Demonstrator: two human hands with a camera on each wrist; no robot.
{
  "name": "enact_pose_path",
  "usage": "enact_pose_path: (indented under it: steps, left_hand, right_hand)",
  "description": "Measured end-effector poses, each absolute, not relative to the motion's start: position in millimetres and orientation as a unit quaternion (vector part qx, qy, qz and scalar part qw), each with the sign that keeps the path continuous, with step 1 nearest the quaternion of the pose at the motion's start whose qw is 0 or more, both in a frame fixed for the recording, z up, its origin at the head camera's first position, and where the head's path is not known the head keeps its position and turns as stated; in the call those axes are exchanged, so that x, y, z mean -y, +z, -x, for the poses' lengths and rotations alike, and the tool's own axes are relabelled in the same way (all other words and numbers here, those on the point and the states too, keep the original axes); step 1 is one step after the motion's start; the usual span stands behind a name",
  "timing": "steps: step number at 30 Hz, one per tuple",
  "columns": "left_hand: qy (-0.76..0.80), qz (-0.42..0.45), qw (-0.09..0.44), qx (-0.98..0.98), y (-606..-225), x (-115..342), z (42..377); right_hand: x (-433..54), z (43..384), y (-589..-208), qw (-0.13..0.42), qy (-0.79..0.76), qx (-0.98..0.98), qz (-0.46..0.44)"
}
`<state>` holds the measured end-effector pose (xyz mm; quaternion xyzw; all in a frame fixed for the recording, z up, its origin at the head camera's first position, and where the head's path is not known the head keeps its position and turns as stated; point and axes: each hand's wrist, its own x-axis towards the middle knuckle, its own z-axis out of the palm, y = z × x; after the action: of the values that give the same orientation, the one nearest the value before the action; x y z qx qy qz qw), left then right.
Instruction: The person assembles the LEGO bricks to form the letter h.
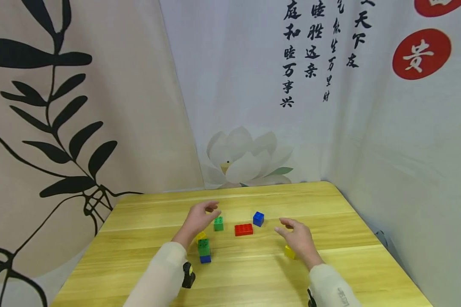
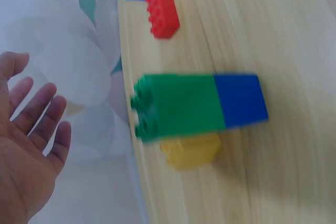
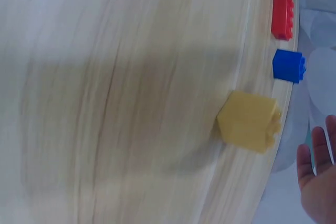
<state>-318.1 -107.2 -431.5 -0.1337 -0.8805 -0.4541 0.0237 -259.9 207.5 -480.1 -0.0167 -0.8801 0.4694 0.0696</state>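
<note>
My left hand (image 1: 200, 219) hovers over the table with relaxed fingers and holds nothing. Just below it stand a green brick (image 1: 203, 246) on a blue brick (image 1: 205, 259), with a yellow brick (image 1: 201, 235) close behind. Right of the hand is another green brick (image 1: 218, 224). My right hand (image 1: 297, 238), also holding nothing, hangs with loose fingers above a second yellow brick (image 1: 290, 252), which it partly hides in the head view. Between the hands lie a red brick (image 1: 243, 230) and a blue brick (image 1: 258, 219). The right wrist view shows that yellow brick (image 3: 249, 121) beside the hand (image 3: 320, 182).
The wooden table (image 1: 246, 277) reaches back to a hanging cloth (image 1: 246, 106) printed with a lotus and writing. Its right edge runs beside a pale cloth wall (image 1: 418, 170). A dark cable (image 1: 382, 238) shows past that edge.
</note>
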Motion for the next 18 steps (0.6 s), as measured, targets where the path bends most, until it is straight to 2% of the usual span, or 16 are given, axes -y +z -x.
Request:
enact_pose_path:
  steps: [11,18]
  left_hand:
    - [-0.504,0.11,0.023,0.856,-441.9,51.2,325.4]
    - [-0.515,0.09,0.049,0.851,-461.7,31.2,327.5]
  right_hand:
    - [-237.2,246.9,-491.2,0.075,0.464,0.881,0.047]
    - [-246.4,240.0,-504.8,0.062,0.464,0.881,0.066]
